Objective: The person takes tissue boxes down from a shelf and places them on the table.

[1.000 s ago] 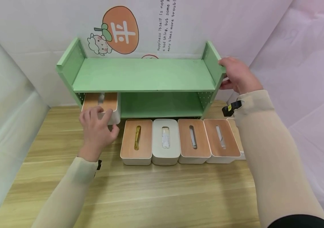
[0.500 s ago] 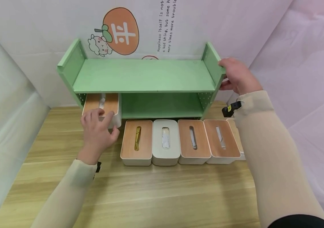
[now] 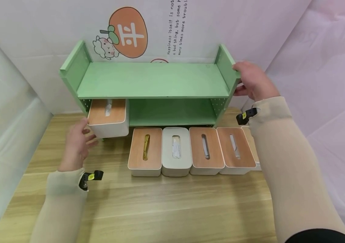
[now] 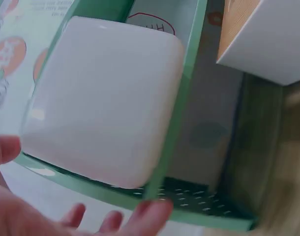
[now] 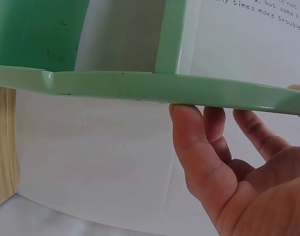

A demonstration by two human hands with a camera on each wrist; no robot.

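Note:
A white tissue box (image 3: 108, 131) with a wood-look lid sits at the left end of the green shelf's (image 3: 154, 79) lower level. Its front juts past the shelf edge. My left hand (image 3: 76, 145) is just left of that box's front corner, fingers spread and loosely bent, holding nothing. In the left wrist view the box's white front (image 4: 103, 103) faces the camera; whether a fingertip touches it I cannot tell. My right hand (image 3: 256, 81) grips the shelf's right side panel (image 5: 110, 84), fingertips against its outer face and a finger over its edge.
On the wooden table (image 3: 172, 209), before the shelf, stand several tissue boxes in a row: a wood-lidded one (image 3: 137, 148), an all-white one (image 3: 177, 164) and more wood-lidded ones (image 3: 215, 148). My right sleeve (image 3: 294, 162) partly covers the rightmost. White cloth walls (image 3: 23, 74) enclose the area.
The tissue box on the shelf has come slightly forward. My left hand has left the box's front and moved left to its side corner. My right hand stays put on the panel.

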